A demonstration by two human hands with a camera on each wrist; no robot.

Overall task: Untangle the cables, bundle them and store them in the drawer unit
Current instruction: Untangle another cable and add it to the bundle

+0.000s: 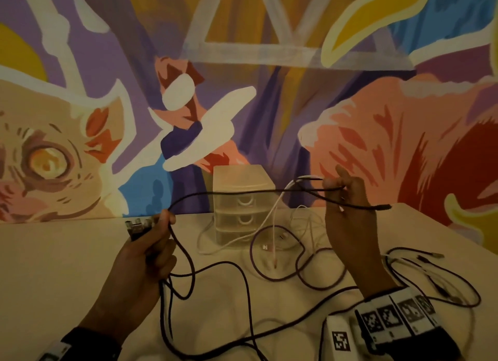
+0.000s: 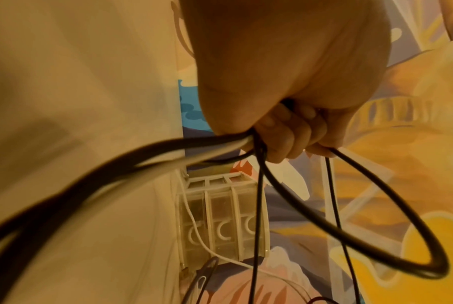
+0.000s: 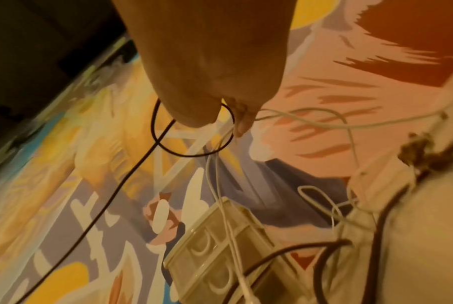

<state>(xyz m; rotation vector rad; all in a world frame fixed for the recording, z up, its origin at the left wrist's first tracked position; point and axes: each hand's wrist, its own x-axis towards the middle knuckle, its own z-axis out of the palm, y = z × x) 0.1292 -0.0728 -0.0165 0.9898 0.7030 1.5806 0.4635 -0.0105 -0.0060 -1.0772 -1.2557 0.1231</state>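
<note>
Head view: pale table (image 1: 67, 266) set against a painted mural wall (image 1: 269, 91), dim warm light. Translucent three-drawer unit (image 1: 241, 207) stands at the table's far edge, against the wall, drawers closed. Loose dark cables (image 1: 296, 274) and thin white cables (image 1: 272, 220) sprawl over the table in front of and right of the unit. Left hand (image 1: 145, 255) is raised off the table, fingers curled around a dark cable (image 1: 242, 192) and a small connector block that is hard to identify. That cable spans in the air to the right hand (image 1: 347, 212), which pinches it along with a white strand; its plug end pokes out past the hand's right side. Marker-tagged wrist bands (image 1: 390, 320) on the right forearm, partly cut off below.

Left wrist view: fist (image 2: 293, 131) closed on several strands, dark cable loops (image 2: 376, 226) hanging out and a pale one (image 2: 220, 150) mixed in, which the head view does not show. Drawer unit (image 2: 220, 222) seen beyond, a white cable crossing its front. Near strands blurred.

Right wrist view: hand (image 3: 207, 82) from behind; fingertips (image 3: 242, 123) grip a dark loop (image 3: 191, 152) and white strands (image 3: 311, 115) that drop toward the drawer unit (image 3: 220, 246). Exact finger placement hidden by the palm. Table edge at right smeared; the plugs there are unclear.
</note>
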